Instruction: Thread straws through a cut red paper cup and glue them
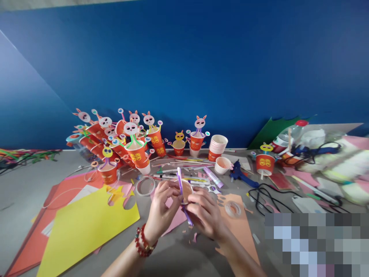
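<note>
A paper cup (187, 189) is held between my hands, its open mouth turned toward me. My right hand (206, 209) is closed around the cup's right side. A purple strip, which looks like a pipe cleaner (179, 177), crosses the cup's left side, with its lower end showing below my fingers. My left hand (165, 206), wearing red beads at the wrist, pinches this strip against the cup. My fingers hide part of both. Under my hands lie pink paper (176, 220) and small scraps.
Red cups with animal faces (135, 150) crowd the back left. Behind my hands are a cup stack (218, 146), pens and a glue stick (213, 177). A blue glue gun (242, 176) with black cable lies right. Yellow paper (86, 231), orange paper (242, 231) and tape rolls (145, 186) surround my hands.
</note>
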A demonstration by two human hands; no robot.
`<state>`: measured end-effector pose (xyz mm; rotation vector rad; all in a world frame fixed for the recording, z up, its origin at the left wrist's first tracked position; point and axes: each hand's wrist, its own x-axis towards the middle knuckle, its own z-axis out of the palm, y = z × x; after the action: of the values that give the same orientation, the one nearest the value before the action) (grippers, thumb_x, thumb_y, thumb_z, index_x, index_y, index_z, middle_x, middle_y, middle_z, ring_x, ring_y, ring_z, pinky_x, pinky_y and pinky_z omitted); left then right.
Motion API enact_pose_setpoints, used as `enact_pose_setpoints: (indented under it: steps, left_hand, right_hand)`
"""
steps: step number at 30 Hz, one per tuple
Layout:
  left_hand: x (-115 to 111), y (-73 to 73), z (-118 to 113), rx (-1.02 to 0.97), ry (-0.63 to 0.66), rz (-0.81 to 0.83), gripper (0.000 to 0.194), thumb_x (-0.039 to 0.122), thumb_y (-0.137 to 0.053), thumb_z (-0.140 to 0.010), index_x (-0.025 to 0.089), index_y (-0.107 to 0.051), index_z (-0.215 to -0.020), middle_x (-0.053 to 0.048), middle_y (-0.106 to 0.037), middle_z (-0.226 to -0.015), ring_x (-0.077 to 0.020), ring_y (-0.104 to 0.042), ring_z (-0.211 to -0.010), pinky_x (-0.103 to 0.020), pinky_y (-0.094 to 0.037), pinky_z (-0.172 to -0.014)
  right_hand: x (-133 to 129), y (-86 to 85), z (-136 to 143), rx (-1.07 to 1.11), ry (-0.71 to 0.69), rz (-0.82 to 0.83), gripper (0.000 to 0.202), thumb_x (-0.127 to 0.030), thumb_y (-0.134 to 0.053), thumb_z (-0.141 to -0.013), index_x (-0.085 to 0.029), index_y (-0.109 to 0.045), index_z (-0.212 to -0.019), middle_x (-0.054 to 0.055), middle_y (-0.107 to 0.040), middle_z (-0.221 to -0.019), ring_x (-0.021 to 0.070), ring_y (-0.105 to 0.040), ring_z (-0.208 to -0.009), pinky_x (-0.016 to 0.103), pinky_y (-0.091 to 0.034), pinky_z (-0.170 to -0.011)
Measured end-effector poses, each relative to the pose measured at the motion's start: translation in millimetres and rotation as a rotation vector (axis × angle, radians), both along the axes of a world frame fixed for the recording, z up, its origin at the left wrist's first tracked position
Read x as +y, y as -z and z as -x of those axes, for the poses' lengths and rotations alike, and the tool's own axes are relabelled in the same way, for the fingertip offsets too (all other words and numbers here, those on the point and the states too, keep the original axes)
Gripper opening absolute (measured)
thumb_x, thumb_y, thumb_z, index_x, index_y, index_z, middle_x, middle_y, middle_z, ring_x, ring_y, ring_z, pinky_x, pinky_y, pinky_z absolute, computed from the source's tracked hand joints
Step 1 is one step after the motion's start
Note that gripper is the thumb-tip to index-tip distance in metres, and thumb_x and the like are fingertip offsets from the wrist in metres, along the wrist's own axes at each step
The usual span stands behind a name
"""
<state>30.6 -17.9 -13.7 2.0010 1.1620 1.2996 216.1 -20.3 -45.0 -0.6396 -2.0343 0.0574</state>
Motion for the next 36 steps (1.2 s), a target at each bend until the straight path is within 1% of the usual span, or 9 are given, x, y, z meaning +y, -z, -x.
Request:
enact_pose_setpoints:
  steps: [4, 10, 17, 21, 23, 25, 27, 31, 36]
  left_hand:
    - [0, 1.2, -2, 0.004, -0.02, -0.033, 0.013, 0.017, -0.059, -0.091, 0.021, -0.062, -0.079, -0.004, -0.067, -0.092, -0.0218, -0.059, -0.097, -0.036, -0.045, -0.086]
    - [-2, -3.2, -2, 0.031, -0.003, -0.093, 0.012, 0.017, -0.057, -0.092, 0.021, -0.061, -0.081, -0.006, -0.067, -0.096, -0.0228, -0.059, -0.099, -0.039, -0.045, -0.089]
    - [-4, -3.9, 1, 0.042, 0.031, -0.057, 0.015, 0.02, -0.055, -0.094, 0.021, -0.063, -0.081, -0.007, -0.067, -0.102, -0.0252, -0.058, -0.109, -0.042, -0.042, -0.095]
    - [-6, -5.6, 8, 0.092, 0.076, -0.031, 0.014, 0.015, -0.054, -0.091, 0.023, -0.066, -0.091, -0.009, -0.065, -0.117, -0.0278, -0.055, -0.117, -0.047, -0.042, -0.1]
    - [-7, -6.7, 12, 0.134, 0.121, -0.034, 0.018, 0.012, -0.057, -0.086, 0.023, -0.065, -0.098, -0.01, -0.062, -0.125, -0.0297, -0.052, -0.122, -0.05, -0.041, -0.104]
    - [-6, -7.0, 14, 0.165, 0.153, -0.056, 0.023, 0.011, -0.06, -0.083, 0.023, -0.065, -0.101, -0.011, -0.061, -0.13, -0.031, -0.05, -0.126, -0.051, -0.041, -0.105]
    - [-5, -5.8, 14, 0.172, 0.151, -0.075, 0.021, 0.011, -0.061, -0.084, 0.024, -0.064, -0.1, -0.012, -0.061, -0.129, -0.0309, -0.051, -0.125, -0.052, -0.043, -0.104]
    - [-1, 0.2, 12, 0.137, 0.124, -0.069, 0.01, 0.016, -0.062, -0.088, 0.023, -0.064, -0.095, -0.012, -0.061, -0.122, -0.029, -0.054, -0.121, -0.048, -0.046, -0.099]
    - [1, 4.4, 13, 0.126, 0.149, -0.048, 0.009, 0.019, -0.065, -0.089, 0.023, -0.065, -0.097, -0.012, -0.059, -0.124, -0.0278, -0.053, -0.123, -0.046, -0.045, -0.101]
  right_hand:
    - [-1, -3.0, -1, -0.02, 0.004, -0.008, 0.013, -0.012, -0.056, -0.093, -0.021, -0.063, -0.1, 0.008, -0.069, -0.098, 0.0209, -0.062, -0.089, 0.046, -0.052, -0.092]
    - [0, -0.3, 0, 0.02, 0.007, -0.023, 0.014, -0.013, -0.056, -0.093, -0.021, -0.064, -0.101, 0.009, -0.069, -0.097, 0.0222, -0.063, -0.089, 0.045, -0.054, -0.087]
    - [0, -0.9, 2, 0.055, 0.022, 0.005, 0.011, -0.013, -0.059, -0.092, -0.021, -0.061, -0.099, 0.007, -0.07, -0.094, 0.0205, -0.064, -0.083, 0.043, -0.054, -0.086]
    - [0, 0.8, 1, 0.053, 0.038, 0.035, 0.011, -0.013, -0.058, -0.093, -0.02, -0.06, -0.101, 0.01, -0.07, -0.096, 0.0214, -0.064, -0.083, 0.042, -0.054, -0.081]
    - [0, 0.9, 1, 0.061, 0.038, 0.053, 0.011, -0.013, -0.057, -0.093, -0.02, -0.06, -0.101, 0.01, -0.07, -0.095, 0.0217, -0.064, -0.083, 0.042, -0.054, -0.081]
    - [1, 0.2, 1, 0.068, 0.03, 0.054, 0.01, -0.015, -0.058, -0.093, -0.021, -0.061, -0.101, 0.009, -0.07, -0.093, 0.0215, -0.063, -0.081, 0.041, -0.054, -0.08]
    - [2, -1.0, 1, 0.07, 0.023, 0.048, 0.009, -0.016, -0.059, -0.093, -0.021, -0.061, -0.1, 0.008, -0.071, -0.092, 0.0213, -0.064, -0.08, 0.041, -0.054, -0.08]
    - [3, -3.0, 0, 0.071, 0.012, 0.057, 0.011, -0.015, -0.058, -0.093, -0.022, -0.063, -0.1, 0.007, -0.072, -0.093, 0.0212, -0.065, -0.081, 0.043, -0.054, -0.083]
    - [6, -4.1, 1, 0.114, -0.031, 0.063, 0.011, -0.014, -0.06, -0.093, -0.022, -0.064, -0.099, 0.007, -0.073, -0.092, 0.0212, -0.066, -0.083, 0.045, -0.053, -0.086]
